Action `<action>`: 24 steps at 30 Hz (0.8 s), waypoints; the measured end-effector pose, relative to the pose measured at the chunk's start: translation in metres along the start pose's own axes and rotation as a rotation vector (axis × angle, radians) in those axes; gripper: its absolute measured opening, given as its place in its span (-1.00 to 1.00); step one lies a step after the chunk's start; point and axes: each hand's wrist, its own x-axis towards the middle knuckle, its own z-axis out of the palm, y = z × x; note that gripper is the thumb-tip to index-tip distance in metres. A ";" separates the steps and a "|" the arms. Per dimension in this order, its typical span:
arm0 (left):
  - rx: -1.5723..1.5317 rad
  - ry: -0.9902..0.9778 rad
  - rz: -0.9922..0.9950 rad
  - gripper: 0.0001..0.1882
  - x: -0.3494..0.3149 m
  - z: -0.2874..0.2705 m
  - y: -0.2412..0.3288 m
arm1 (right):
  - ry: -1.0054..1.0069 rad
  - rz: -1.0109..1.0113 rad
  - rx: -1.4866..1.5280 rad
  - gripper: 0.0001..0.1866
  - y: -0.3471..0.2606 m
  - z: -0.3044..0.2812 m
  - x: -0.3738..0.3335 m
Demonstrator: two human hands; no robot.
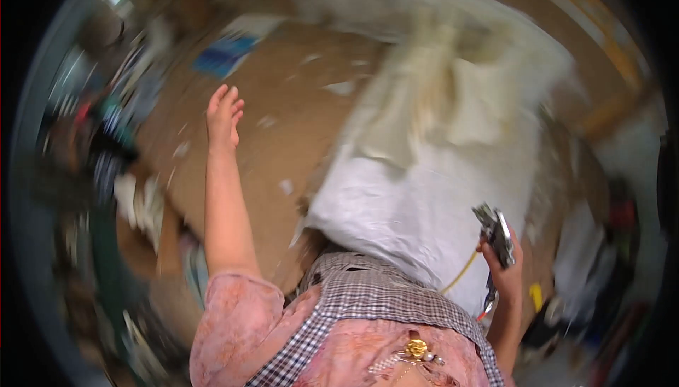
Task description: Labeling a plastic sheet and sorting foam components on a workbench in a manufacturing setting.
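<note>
My left hand (225,115) is raised over the brown floor, its fingers stretched out and nothing in them. On the right, my right hand (511,263) is wrapped round a black and silver tool (498,235) that looks like an air staple gun. A yellow hose (463,272) runs down from near the tool toward my waist. In front of me lies a large block wrapped in white plastic (396,210). Cream-coloured, blurred sheets of fabric or padding (470,97) rest on its far part. Neither hand touches the block.
White scraps (341,88) are strewn over the brown floor (283,132), with a blue flat package (225,55) farther off. Blurred clutter (106,125) lines the left side. An orange beam (594,12) crosses the far right, and bags and loose items (583,267) lie at the right.
</note>
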 end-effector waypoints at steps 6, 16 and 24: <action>0.139 -0.777 0.003 -0.55 0.001 0.345 -0.057 | 0.373 0.118 0.186 -0.43 -0.004 -0.014 -0.039; 1.345 -0.972 0.669 -0.60 -0.050 0.562 -0.079 | 0.531 0.170 0.229 -0.41 0.004 -0.045 -0.028; 0.257 -0.619 0.691 -0.70 -0.042 0.435 0.006 | 0.420 -0.060 0.207 -0.38 -0.023 -0.040 -0.021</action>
